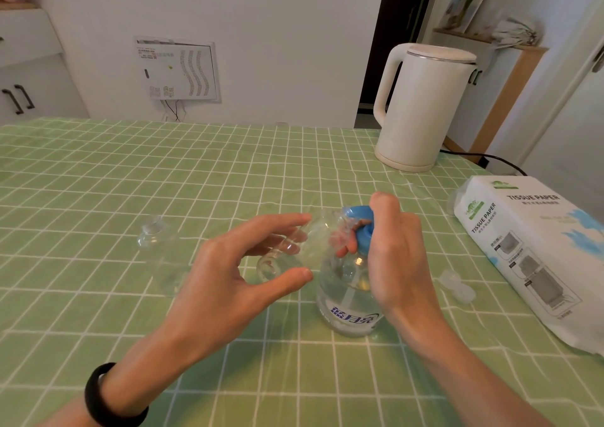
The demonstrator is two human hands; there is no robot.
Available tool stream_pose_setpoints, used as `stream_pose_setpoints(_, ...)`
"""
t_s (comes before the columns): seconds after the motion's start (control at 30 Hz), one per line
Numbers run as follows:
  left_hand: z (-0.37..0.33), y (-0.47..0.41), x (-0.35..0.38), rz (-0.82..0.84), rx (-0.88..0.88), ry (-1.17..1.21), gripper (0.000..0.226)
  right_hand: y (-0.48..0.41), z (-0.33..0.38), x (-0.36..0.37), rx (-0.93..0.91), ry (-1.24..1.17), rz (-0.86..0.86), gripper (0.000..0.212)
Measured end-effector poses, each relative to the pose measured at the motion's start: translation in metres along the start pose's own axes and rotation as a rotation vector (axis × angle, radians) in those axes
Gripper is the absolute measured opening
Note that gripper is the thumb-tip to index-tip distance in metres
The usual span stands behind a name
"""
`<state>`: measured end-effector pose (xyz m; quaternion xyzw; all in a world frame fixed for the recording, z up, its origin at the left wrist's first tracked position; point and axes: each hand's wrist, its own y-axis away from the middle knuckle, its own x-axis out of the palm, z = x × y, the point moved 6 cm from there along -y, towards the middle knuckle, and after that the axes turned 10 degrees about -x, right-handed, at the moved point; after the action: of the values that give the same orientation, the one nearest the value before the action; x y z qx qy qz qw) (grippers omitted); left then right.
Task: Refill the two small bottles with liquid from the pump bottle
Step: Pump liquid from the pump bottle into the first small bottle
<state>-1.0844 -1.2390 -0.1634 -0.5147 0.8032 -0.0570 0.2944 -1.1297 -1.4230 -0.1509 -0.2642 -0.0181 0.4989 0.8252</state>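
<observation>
At mid-table, grips the pump bottle [346,296] by its blue head [362,230], right hand [395,250] curled over it. Pinches first small bottle [284,260], tilted at the nozzle, in left hand [228,273]. Looks mid-fill; leaves second small bottle [157,240], apart at left, seemingly empty.

Left hand [235,263]: fingers [281,225] and thumb curved, holding the small bottle [271,266].
Right hand [395,247]: knuckles up, fingers curled over the pump head [356,212].
</observation>
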Motion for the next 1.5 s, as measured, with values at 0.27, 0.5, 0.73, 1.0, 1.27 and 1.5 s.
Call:
stream_pose_setpoints(0.27, 0.0018, 0.0002, 0.0003, -0.003, 0.001, 0.003, 0.055, 0.0013, -0.0014, -0.0002, 0.003, 0.021, -0.013, 0.062)
stream_pose_setpoints(0.5, 0.0012, -0.0001, 0.0003, -0.006, 0.001, 0.012, 0.056, 0.0007, 0.0003, 0.0003, -0.004, 0.009, -0.009, 0.063)
stream_pose_setpoints(0.73, 0.0020, 0.0001, 0.0001, -0.005, 0.003, -0.009, 0.055, -0.0010, -0.0033, -0.0019, -0.016, 0.030, -0.006, 0.058)
stream_pose_setpoints(1.0, 0.0001, -0.0003, 0.0008, -0.007, 0.001, 0.009, 0.056, 0.0020, 0.0009, -0.0004, -0.003, 0.034, -0.007, 0.070)
stream_pose_setpoints(1.27, 0.0023, 0.0003, 0.0004, -0.005, -0.001, -0.006, 0.055, -0.0009, 0.0001, -0.0020, -0.037, 0.015, -0.014, 0.058)
stream_pose_setpoints(1.5, 0.0002, 0.0002, 0.0008, -0.003, -0.001, 0.005, 0.056, 0.0013, 0.0002, 0.0004, -0.002, 0.005, -0.010, 0.066)
